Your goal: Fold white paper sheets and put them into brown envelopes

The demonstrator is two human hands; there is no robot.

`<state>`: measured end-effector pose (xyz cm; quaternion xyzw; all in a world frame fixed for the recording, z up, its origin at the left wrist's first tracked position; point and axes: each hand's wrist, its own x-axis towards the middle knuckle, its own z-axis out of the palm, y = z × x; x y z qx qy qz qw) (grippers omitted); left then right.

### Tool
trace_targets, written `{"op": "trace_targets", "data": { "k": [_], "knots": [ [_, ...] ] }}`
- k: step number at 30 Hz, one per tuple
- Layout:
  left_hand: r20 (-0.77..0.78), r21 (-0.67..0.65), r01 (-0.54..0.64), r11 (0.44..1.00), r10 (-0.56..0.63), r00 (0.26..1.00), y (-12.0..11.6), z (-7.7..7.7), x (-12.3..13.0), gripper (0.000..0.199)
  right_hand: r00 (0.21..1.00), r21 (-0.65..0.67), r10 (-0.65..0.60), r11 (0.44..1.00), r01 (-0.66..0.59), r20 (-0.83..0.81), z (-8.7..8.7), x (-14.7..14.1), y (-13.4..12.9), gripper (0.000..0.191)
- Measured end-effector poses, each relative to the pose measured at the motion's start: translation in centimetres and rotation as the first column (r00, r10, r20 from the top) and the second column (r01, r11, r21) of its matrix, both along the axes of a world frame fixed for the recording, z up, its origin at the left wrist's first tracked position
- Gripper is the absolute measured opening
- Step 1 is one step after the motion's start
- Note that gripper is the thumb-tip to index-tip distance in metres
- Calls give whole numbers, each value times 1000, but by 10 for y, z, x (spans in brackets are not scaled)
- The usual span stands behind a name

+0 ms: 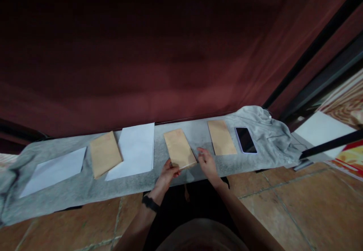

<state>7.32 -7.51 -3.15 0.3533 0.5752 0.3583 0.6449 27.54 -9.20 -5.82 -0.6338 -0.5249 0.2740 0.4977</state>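
Note:
A brown paper envelope (pixel 179 148) lies slightly tilted in front of me on a grey cloth, its near edge a little raised. My left hand (pixel 169 172) grips its near left corner, thumb on top and fingers partly hidden beneath. Just right of the near right corner is my right hand (pixel 208 164), fingers loosely bent and apart, with nothing visible in them. Further right lies another brown envelope (pixel 222 137). To the left, a third brown envelope (pixel 104 153) overlaps a stack of white paper sheets (pixel 137 148).
The grey cloth (pixel 93 195) covers a long narrow table, bunched up at its right end. A phone (pixel 246 140) with a pale purple edge lies at right, white paper (pixel 56 170) at far left. A dark red curtain (pixel 159 73) hangs behind; black poles (pixel 317 46) stand at right.

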Motion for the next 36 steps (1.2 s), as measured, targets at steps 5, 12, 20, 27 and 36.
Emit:
{"op": "trace_targets", "data": {
  "k": [5,12,20,27,36],
  "knots": [
    [-194,23,8,1000,-4,981,9,-2,-23,31,744,-18,399,887,-462,537,-3,5,3,42],
    [-611,590,341,732,130,781,36,-4,0,26,667,-9,353,887,-461,656,-9,0,1,39],
    [-690,514,521,682,-32,723,122,-19,35,49,725,42,370,876,-481,580,-5,3,5,35],
    [-556,574,491,656,-127,821,108,-22,34,46,756,58,344,892,-448,557,-14,4,9,36],
    [-685,473,703,532,-279,672,44,-21,18,50,804,75,292,921,-383,518,-24,5,8,35]
  ]
}}
